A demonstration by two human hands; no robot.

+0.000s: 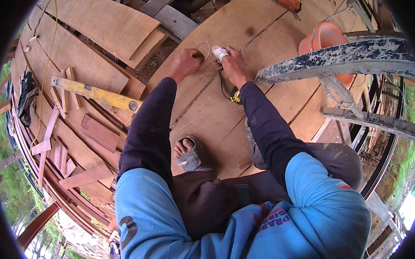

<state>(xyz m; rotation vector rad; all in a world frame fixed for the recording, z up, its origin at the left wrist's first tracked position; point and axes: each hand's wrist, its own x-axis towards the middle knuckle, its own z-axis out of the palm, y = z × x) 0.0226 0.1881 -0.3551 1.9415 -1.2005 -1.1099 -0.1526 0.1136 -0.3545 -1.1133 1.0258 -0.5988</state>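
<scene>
My right hand (234, 67) is closed around a bundle of white string (220, 53), which sticks out past the thumb. My left hand (186, 64) is in a fist a little to the left, its fingers pinched on the thin string (208, 45) that arcs between the two hands. More of this string lies in loose loops on the plywood (197, 100) below. Beside my right wrist a yellow and black tape measure (235, 96) rests on the boards, partly covered by my sleeve.
A yellow spirit level (95, 93) lies left of my left forearm, near wood offcuts (99, 132). To the right, a paint-worn beam (334, 61) crosses before an orange bucket (324, 36). An orange tool (289, 2) sits far off. Gaps open between plywood sheets at upper left.
</scene>
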